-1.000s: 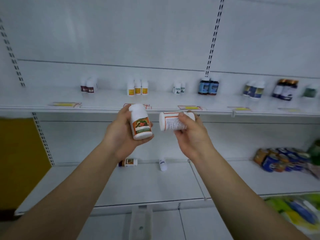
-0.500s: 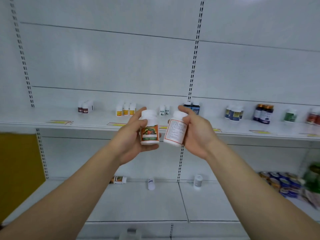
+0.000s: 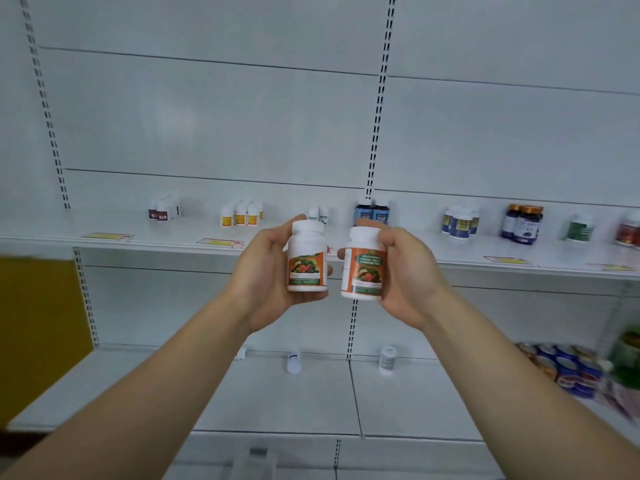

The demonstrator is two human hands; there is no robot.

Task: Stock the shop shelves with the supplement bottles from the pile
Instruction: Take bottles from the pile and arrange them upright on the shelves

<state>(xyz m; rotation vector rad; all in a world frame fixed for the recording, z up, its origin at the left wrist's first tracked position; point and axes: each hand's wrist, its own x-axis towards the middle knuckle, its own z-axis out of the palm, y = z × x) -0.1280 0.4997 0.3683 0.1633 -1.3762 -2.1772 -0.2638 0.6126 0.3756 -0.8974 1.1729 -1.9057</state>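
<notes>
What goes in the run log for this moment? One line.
left hand: holds upright white bottle | right hand: holds matching bottle | upper shelf: partly stocked

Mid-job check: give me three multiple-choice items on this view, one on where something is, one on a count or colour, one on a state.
1. Where are the dark blue-labelled bottles?
A. On the upper shelf, behind the raised hands
B. On the lower shelf, far left
C. In the left hand

2. How many bottles does the person hold in all?
A. One
B. Two
C. Three

3. How does the small white bottle on the lower shelf lie?
A. Upright
B. On its side
C. Stacked on another bottle

Answers:
1 A: they stand at the back of the upper shelf, just above the fingers.
2 B: the left hand grips one orange-labelled bottle and the right hand grips the other orange-labelled bottle.
3 B: its body lies flat on the shelf, alone.
</notes>
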